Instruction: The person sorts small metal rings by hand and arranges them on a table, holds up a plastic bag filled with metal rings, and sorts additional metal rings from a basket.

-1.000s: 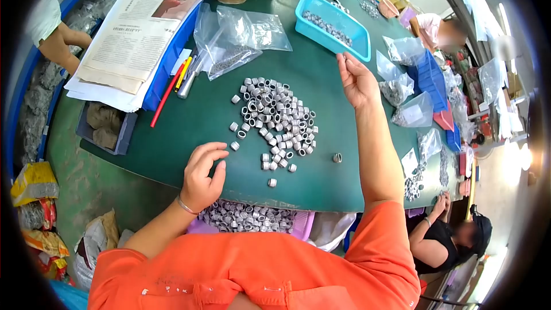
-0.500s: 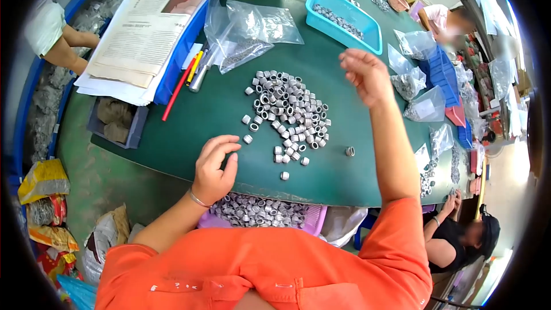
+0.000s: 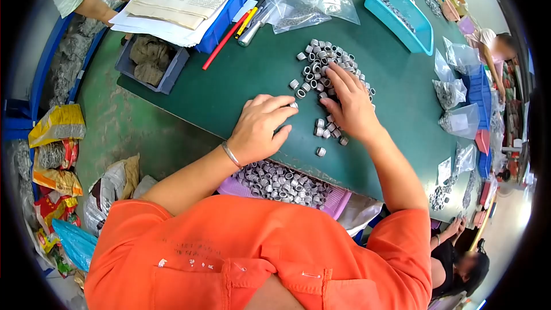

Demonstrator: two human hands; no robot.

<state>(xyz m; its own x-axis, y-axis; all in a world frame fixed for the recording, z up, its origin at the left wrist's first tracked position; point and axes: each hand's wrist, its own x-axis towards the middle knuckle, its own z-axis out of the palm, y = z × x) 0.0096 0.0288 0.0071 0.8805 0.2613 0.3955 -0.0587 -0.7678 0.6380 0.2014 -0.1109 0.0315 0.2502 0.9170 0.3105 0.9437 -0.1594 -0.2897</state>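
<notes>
Head view gives me the right hand [image 3: 353, 105] over the pile of grey metal rings [image 3: 322, 55] near the centre of the frame, its fingers spread and the thumb apart from them, rings showing in the gap; whether any is gripped under the palm I cannot tell. Just left of it, the left hand [image 3: 258, 126] is loosely curved, thumb parted from the fingers, with a single ring [image 3: 294, 104] at its fingertips, perhaps touching. I judge the step in hand to be picking over the pile; the next move would call for thumb and fingertips to close on one ring without scattering its neighbours. Below the right hand, a loose ring [image 3: 321, 151] lies on the green tabletop [image 3: 252, 69], and at lower centre a lilac basket [image 3: 342, 200] holds many similar rings. Farther out I see a turquoise tray [image 3: 423, 45] of small parts at upper right, a red pen [image 3: 224, 44] at upper left, and a co-worker's hands [image 3: 457, 228] at lower right.
</notes>
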